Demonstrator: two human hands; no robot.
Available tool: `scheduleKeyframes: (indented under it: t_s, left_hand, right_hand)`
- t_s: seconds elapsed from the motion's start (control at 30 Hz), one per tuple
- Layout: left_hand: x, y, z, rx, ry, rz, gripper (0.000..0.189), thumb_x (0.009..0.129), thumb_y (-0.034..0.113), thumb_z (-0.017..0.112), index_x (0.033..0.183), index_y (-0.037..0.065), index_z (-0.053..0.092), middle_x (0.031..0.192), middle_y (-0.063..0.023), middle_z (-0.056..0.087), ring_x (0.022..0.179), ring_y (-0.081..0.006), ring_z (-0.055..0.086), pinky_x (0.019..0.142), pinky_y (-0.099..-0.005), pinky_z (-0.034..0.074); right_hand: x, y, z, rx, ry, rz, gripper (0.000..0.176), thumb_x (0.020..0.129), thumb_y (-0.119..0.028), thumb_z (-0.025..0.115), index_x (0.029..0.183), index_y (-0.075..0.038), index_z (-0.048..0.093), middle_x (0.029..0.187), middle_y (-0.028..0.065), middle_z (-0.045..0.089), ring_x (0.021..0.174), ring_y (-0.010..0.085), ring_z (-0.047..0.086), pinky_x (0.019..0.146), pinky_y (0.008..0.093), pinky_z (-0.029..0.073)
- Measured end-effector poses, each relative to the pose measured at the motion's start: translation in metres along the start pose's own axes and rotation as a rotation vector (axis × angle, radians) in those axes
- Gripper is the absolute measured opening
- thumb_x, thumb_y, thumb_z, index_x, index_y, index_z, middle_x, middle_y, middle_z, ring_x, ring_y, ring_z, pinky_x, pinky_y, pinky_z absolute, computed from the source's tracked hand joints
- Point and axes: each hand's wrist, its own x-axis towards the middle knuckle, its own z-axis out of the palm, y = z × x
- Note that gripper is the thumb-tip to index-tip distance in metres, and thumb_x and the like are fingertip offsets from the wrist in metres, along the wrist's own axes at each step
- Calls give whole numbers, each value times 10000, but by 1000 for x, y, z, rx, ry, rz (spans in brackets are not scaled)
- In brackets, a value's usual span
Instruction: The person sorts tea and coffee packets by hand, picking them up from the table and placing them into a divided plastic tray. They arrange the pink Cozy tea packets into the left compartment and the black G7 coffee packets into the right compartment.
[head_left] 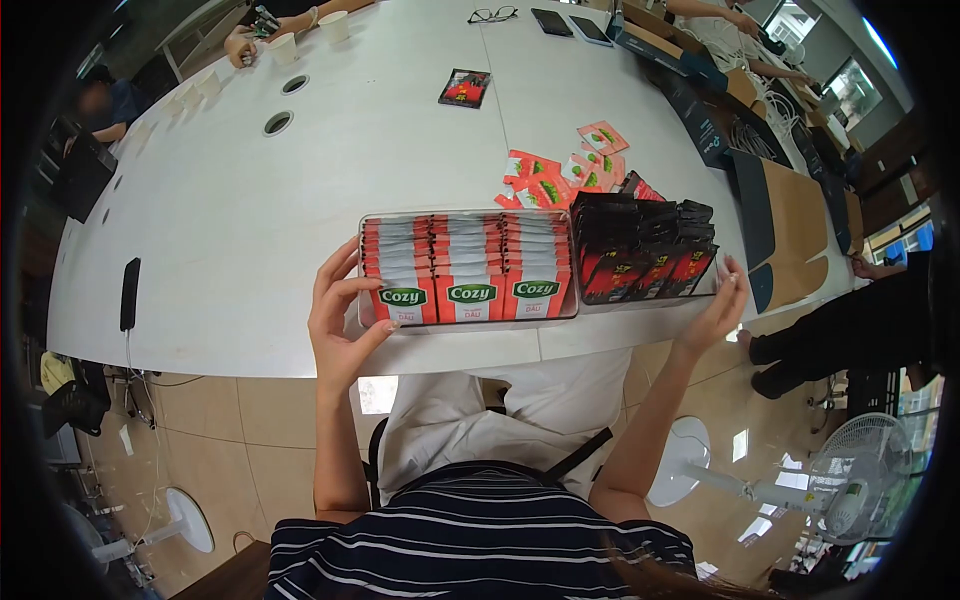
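A clear-walled tray [478,325] in front of me holds three rows of red and white Cozy tea sachets [470,290] standing on edge. Against its right side sits a second tray [648,303], filled with rows of black and red sachets [640,250]. My left hand [343,315] grips the left end of the Cozy tray, thumb at the front corner. At the far right end, my right hand [715,310] is closed around the edge of the tray of black sachets. Behind the trays lie loose pink-red sachets [545,185] in a scattered pile.
A single black and red sachet [464,88] lies farther back. Glasses [492,15] and two phones [552,22] are at the far edge. Open cardboard boxes [780,215] with cables line the right. Paper cups [334,27] stand near another person's hands [242,45]. A fan [860,475] stands right.
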Motion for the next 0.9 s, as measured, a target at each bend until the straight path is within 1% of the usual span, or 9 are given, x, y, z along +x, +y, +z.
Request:
scheduleKeyframes:
  t_s: [0.1, 0.23, 0.33, 0.4, 0.53, 0.6, 0.67, 0.77, 0.9]
  left_hand:
    - [2, 5, 3, -93, 35, -20, 309, 680, 142, 747, 951, 45, 636, 1312, -166, 466, 1223, -320, 455, 992, -460, 399]
    - [19, 1, -6, 77, 127, 97, 123, 795, 47, 633, 912, 14, 620, 1163, -175, 572, 1143, -278, 521, 941, -391, 431]
    - [68, 33, -1, 133, -4, 101, 93, 828, 33, 603, 914, 0, 618, 1116, -153, 602, 1071, -229, 570, 912, -366, 449]
    - [110, 53, 15, 234, -219, 194, 109, 845, 70, 611, 934, 9, 628, 1073, -102, 629, 1005, -189, 600, 886, -338, 458]
    - [185, 48, 91, 254, -752, 173, 303, 800, 225, 689, 1053, 71, 624, 1049, -65, 637, 984, -205, 595, 896, -364, 452]
    - [216, 17, 139, 368, -985, 322, 398, 773, 216, 711, 1132, 84, 601, 1181, -100, 592, 1078, -225, 550, 949, -369, 418]
    - [237, -20, 193, 519, -1088, 400, 589, 695, 257, 763, 1213, 72, 555, 1255, -122, 541, 1158, -265, 497, 978, -350, 393]
    - [258, -56, 255, 743, -1209, 336, 806, 606, 310, 805, 1303, 61, 486, 1297, -145, 503, 1197, -283, 468, 1003, -350, 373]
    - [275, -73, 297, 746, -1339, 245, 1054, 507, 410, 831, 1386, 49, 375, 1333, -198, 447, 1205, -313, 460, 986, -356, 399]
  right_hand:
    - [1, 14, 2, 255, -47, 246, 365, 1000, -227, 369, 1181, 64, 495, 1143, 152, 570, 1003, 183, 576, 881, 297, 446]
    - [0, 18, -1, 177, -96, 235, 379, 1004, -238, 352, 1193, 60, 489, 1113, 154, 586, 1003, 186, 580, 875, 295, 450]
    - [0, 21, -1, 136, -90, 201, 376, 1004, -235, 350, 1182, 60, 499, 1104, 149, 592, 1009, 189, 579, 877, 298, 450]
    - [-1, 24, -4, 139, -87, 223, 370, 1003, -229, 349, 1173, 60, 506, 1107, 148, 591, 1011, 190, 579, 879, 301, 450]
    - [-1, 21, -1, 123, -49, 208, 364, 1002, -227, 350, 1155, 56, 520, 1092, 141, 595, 997, 184, 580, 874, 297, 451]
    - [-2, 21, -2, 118, -37, 190, 366, 1003, -234, 347, 1144, 54, 525, 1077, 134, 596, 973, 172, 585, 858, 288, 459]
    - [-2, 17, -2, 121, -38, 202, 358, 1000, -233, 357, 1137, 49, 531, 1075, 127, 596, 973, 172, 580, 861, 291, 455]
    - [-2, 15, -2, 119, -43, 212, 350, 997, -234, 370, 1134, 43, 536, 1074, 115, 596, 974, 169, 570, 867, 295, 447]
    - [-2, 15, -2, 107, -29, 223, 342, 993, -239, 383, 1143, 24, 542, 1077, 97, 592, 979, 156, 555, 861, 293, 439]
